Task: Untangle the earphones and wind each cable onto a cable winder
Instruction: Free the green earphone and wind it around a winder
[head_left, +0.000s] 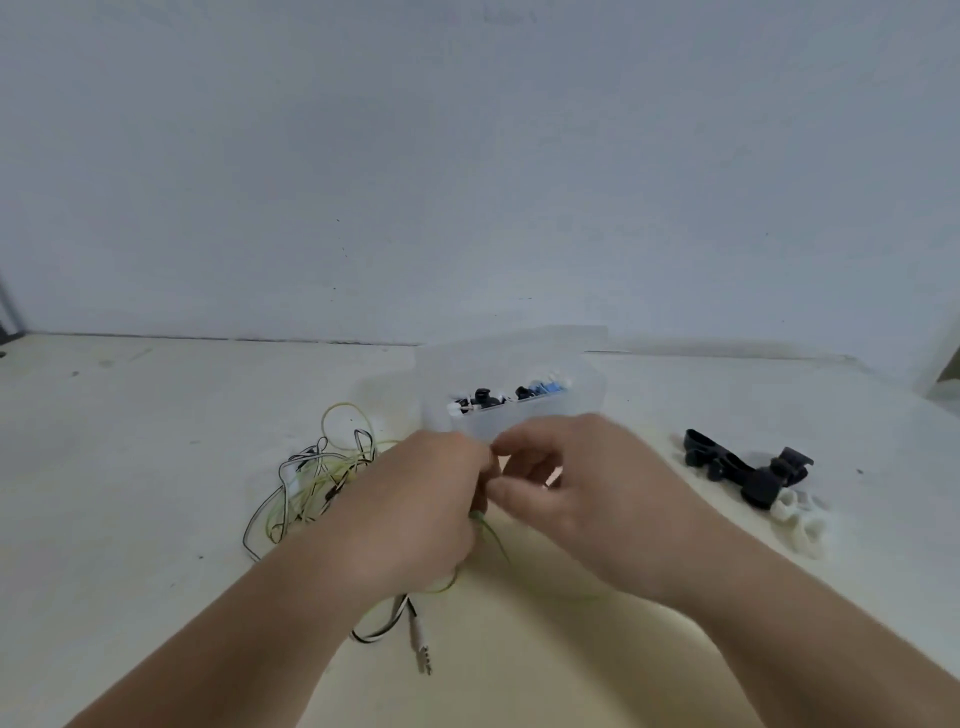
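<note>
Well, from the head view, the only one we have, we see both hands meeting in the middle of the table, just in front of a clear box. The left hand has its fingers curled round a green cable, which comes out below the fingers and trails toward us. The right hand is bent in against it, thumb and forefinger close together at the same spot. That spot is blurred, so we cannot tell whether the right hand grips the cable, something else, or nothing. We judge the hands are held so close in order to work one strand free or start a winding. To the left of the left hand lies the tangle of cables, green and dark strands looped through one another, and a plug rests on the table below the left wrist. The box holds small black and blue pieces, likely winders kept within reach. Well to the right sit black winders with white winders touching them. The table is cream and faintly marked, and it runs back to a plain pale wall.
</note>
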